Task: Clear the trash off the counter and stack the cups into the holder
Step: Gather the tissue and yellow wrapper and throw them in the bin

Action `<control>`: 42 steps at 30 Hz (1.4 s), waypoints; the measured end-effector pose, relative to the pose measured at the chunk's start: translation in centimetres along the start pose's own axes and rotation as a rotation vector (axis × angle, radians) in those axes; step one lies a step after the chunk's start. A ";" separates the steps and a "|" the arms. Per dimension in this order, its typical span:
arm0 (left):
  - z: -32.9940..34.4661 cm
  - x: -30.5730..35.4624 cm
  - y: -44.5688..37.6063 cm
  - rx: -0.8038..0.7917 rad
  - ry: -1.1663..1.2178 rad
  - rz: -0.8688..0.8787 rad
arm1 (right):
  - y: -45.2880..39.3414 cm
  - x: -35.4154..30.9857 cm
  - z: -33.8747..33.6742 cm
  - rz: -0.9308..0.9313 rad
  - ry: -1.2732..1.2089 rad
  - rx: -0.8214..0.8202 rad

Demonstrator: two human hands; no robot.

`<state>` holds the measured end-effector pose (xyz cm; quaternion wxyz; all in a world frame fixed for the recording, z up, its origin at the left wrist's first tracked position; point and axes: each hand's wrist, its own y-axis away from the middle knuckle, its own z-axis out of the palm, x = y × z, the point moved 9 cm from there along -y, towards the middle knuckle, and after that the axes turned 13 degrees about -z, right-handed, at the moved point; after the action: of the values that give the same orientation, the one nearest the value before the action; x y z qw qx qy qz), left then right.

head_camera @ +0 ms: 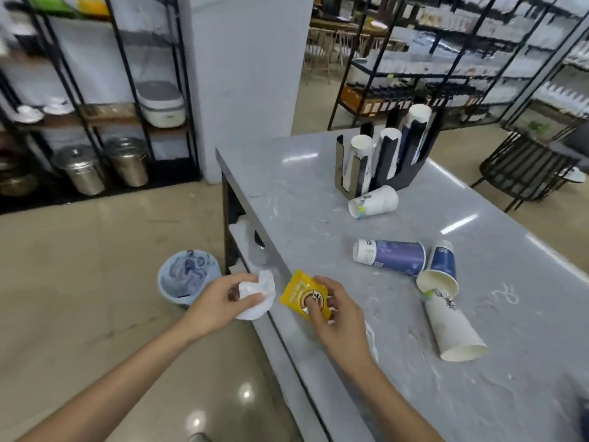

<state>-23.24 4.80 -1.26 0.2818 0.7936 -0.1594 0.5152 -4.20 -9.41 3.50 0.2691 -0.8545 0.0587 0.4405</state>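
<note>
With left hand [220, 301] pinching the crumpled white tissue [258, 298] past the grey marble counter [318, 193] edge and right hand [338, 311] clamped on the yellow foil snack packet [304, 296], best to drop both straight into the pale blue round bin [188, 275] below, then grab the 4 loose cups.

Grey marble-look counter [287, 186] with a cup holder [387, 161] at its far end.
A white cup [373, 200] lies just in front of the holder; nearer lie a purple cup [390, 257], a blue cup [441, 269] and a long white cup [452, 330]. A bin [188, 275] stands on the floor [79, 282], well left of the holder.
</note>
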 end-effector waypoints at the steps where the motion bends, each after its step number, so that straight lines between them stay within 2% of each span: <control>1: -1.3 -0.8 -0.2 0.022 -0.008 -0.012 | -0.6 -0.1 1.5 -0.002 -0.001 -0.021; 11: -11.8 -7.7 0.8 0.149 0.050 -0.097 | -3.9 -0.2 14.8 0.000 -0.017 -0.201; 21: -17.6 -11.9 0.1 0.208 0.084 -0.229 | -6.6 0.9 22.0 0.020 -0.006 -0.331; 33: -25.0 -15.2 -9.3 0.281 0.053 -0.318 | -14.2 9.8 31.9 0.134 0.019 -0.468; 42: -27.0 -21.7 -17.8 0.248 -0.054 -0.535 | -17.9 17.5 39.7 0.331 0.076 -0.619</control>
<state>-42.34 34.58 -17.55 0.3044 0.8491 0.1122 0.4169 -16.26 28.45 -21.49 -0.0803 -0.8903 0.0700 0.4428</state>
